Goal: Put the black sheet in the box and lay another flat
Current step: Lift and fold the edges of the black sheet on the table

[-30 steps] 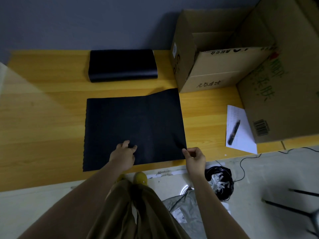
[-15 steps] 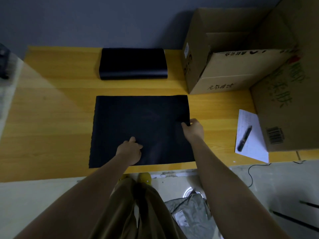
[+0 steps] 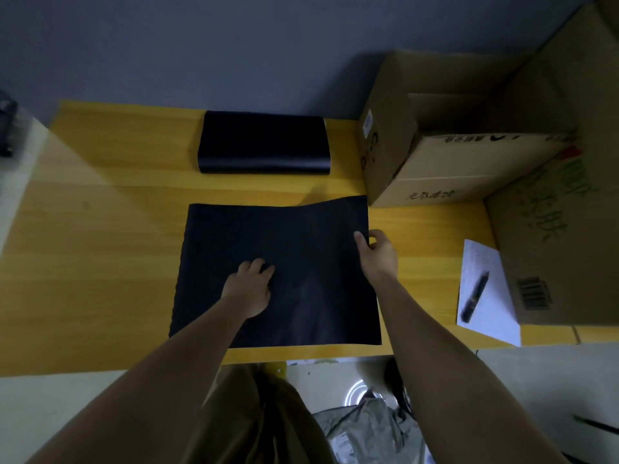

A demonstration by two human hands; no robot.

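Note:
A black sheet [image 3: 288,249] lies spread on the yellow wooden table [image 3: 100,262], close to the near edge. Its far right corner curls up off the wood. My right hand [image 3: 376,254] pinches the sheet's right edge between thumb and fingers. My left hand [image 3: 249,284] rests on the sheet's middle, fingers curled and pressing down. Behind the sheet sits a stack of folded black sheets [image 3: 263,142]. An open cardboard box [image 3: 435,162] stands at the far right of the table, its opening facing up.
A larger cardboard box [image 3: 562,249] stands on the right. In front of it a white paper [image 3: 482,289] carries a black pen [image 3: 474,296]. Below the table's near edge are my legs and a grey bag [image 3: 368,430] on the floor.
My right hand has slid from the sheet's near right corner up along its right edge and lifted the far right corner. My left hand has moved further onto the sheet.

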